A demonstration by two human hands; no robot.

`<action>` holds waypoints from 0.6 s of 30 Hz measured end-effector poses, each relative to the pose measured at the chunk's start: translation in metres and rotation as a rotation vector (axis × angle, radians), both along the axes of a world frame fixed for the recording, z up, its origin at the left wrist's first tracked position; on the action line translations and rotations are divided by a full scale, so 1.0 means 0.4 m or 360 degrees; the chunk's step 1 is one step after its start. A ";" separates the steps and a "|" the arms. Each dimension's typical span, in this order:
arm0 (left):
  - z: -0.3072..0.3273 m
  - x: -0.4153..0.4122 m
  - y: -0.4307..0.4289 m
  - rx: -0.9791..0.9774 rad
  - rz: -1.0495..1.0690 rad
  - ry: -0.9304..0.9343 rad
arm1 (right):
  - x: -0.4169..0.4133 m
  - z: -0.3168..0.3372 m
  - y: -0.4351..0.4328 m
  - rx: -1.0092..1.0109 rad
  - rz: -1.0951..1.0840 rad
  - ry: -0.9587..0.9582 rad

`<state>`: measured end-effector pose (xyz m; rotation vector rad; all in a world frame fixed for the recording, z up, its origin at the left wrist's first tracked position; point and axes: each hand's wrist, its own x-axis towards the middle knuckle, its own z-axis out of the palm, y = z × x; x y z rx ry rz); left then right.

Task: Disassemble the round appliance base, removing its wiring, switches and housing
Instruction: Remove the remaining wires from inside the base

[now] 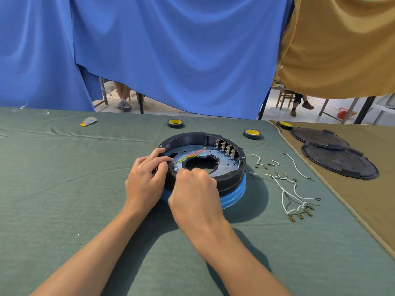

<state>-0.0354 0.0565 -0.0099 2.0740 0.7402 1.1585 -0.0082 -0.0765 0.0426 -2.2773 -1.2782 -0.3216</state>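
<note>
The round black appliance base sits on a blue ring in the middle of the green cloth. Inside it lie a grey metal plate with a large centre hole, a row of switches at the far right wall, and a red wire beside a green-yellow wire. My left hand grips the base's near-left rim, fingers hooked over it. My right hand is closed at the near inner edge, pinching where the wires end; what its fingertips hold is hidden.
Several loose white wires with brass terminals lie right of the base. Two black round covers rest on the brown cloth at right. Three tape rolls stand behind the base, a small grey scrap at far left. Blue and brown curtains hang behind.
</note>
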 end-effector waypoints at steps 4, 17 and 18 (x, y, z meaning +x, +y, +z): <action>-0.009 0.006 0.007 -0.0006 0.0006 -0.0016 | 0.022 -0.010 -0.014 0.0036 0.0005 0.0027; -0.013 0.007 0.007 -0.0012 0.0003 -0.0010 | -0.007 -0.007 -0.004 -0.0070 0.0012 -0.0097; -0.013 0.006 0.005 -0.0009 0.0000 -0.0015 | -0.010 -0.008 -0.001 -0.0076 0.0009 -0.0106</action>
